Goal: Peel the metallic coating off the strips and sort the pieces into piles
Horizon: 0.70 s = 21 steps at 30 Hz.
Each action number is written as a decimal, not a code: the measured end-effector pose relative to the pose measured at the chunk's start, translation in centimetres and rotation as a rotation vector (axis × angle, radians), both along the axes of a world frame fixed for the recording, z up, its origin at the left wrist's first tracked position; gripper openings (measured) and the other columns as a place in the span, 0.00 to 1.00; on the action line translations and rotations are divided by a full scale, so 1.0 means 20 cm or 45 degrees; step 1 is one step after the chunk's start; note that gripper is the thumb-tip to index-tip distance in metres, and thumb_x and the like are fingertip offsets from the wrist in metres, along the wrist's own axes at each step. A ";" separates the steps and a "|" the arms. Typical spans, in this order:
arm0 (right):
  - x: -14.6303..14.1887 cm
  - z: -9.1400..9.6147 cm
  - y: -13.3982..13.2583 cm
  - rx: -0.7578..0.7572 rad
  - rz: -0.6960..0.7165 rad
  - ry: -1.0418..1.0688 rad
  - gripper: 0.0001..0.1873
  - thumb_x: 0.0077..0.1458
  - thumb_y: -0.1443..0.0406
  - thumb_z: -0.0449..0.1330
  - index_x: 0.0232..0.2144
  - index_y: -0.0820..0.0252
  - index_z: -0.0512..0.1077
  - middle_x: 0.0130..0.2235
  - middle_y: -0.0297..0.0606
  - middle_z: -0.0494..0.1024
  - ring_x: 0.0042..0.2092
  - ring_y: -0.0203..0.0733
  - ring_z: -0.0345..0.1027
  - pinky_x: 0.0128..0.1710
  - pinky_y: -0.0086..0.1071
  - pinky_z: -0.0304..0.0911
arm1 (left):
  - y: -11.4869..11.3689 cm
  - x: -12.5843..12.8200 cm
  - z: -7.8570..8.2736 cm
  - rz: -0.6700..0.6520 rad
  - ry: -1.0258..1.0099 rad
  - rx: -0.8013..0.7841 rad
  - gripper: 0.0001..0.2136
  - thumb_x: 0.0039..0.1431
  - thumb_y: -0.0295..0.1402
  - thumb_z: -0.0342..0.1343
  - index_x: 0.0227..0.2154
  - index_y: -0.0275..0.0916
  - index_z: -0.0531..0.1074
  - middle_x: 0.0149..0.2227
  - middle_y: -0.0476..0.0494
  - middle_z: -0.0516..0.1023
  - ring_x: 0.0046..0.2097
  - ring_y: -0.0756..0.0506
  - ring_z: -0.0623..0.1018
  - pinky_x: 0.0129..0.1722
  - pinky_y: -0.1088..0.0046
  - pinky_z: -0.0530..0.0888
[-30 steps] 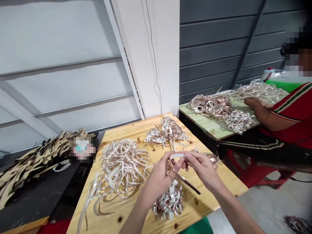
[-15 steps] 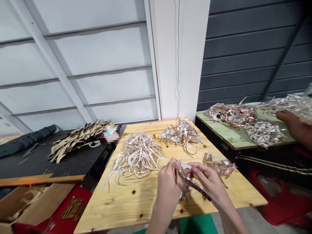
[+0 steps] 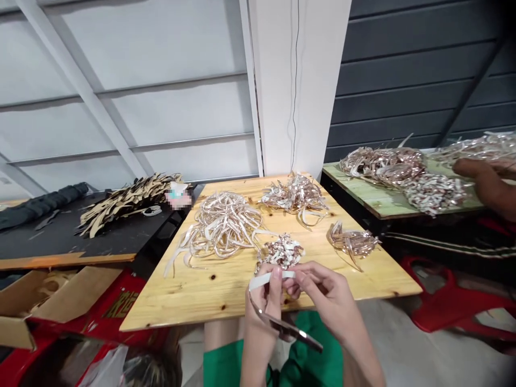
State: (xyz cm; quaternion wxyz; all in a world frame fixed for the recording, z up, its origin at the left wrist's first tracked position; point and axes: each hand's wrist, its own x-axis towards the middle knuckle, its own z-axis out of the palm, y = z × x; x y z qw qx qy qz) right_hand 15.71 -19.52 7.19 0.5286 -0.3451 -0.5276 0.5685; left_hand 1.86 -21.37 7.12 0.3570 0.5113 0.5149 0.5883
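Both my hands are raised over the near edge of a wooden table [image 3: 193, 301]. My left hand [image 3: 261, 312] pinches one end of a short white strip [image 3: 266, 280]. My right hand [image 3: 328, 301] pinches its other end, fingers curled. A long shiny strip [image 3: 282, 326] hangs from below my left hand across to my right wrist; who grips it is unclear. Just beyond the hands lies a small heap of cut shiny pieces [image 3: 281, 251].
The table bears a big tangle of pale strips [image 3: 226, 226] and two smaller shiny heaps [image 3: 297, 196] [image 3: 352, 242]. Another person's hand [image 3: 484, 183] works at a green table [image 3: 374, 201] on the right. Black table [image 3: 60, 239], cardboard box [image 3: 24, 301] left; red stool [image 3: 443, 309] right.
The view swung left and tilted down. My hands drew back from over the table to its near edge, uncovering the small heap of cut pieces. The white strip stays pinched.
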 end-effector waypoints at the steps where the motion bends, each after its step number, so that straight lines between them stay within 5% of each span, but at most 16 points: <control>1: 0.00 0.00 0.00 -0.007 -0.004 -0.009 0.17 0.65 0.51 0.67 0.38 0.61 0.81 0.32 0.43 0.86 0.32 0.43 0.80 0.35 0.31 0.75 | 0.00 0.00 -0.01 0.006 0.008 -0.003 0.21 0.71 0.51 0.55 0.30 0.39 0.75 0.21 0.52 0.68 0.24 0.49 0.68 0.27 0.75 0.68; 10: -0.02 -0.12 0.02 -0.059 -0.135 -0.141 0.12 0.61 0.55 0.68 0.33 0.58 0.81 0.27 0.36 0.83 0.29 0.43 0.79 0.31 0.28 0.76 | -0.02 -0.05 -0.03 0.095 0.361 0.261 0.11 0.70 0.36 0.61 0.31 0.39 0.80 0.30 0.45 0.76 0.34 0.45 0.74 0.36 0.72 0.71; 21: -0.15 -0.30 0.07 -0.166 -0.269 -0.220 0.06 0.56 0.61 0.69 0.33 0.56 0.84 0.30 0.39 0.87 0.30 0.48 0.82 0.30 0.27 0.78 | -0.01 -0.14 -0.06 0.254 0.186 0.349 0.19 0.70 0.48 0.60 0.31 0.38 0.83 0.27 0.40 0.79 0.34 0.43 0.75 0.34 0.68 0.72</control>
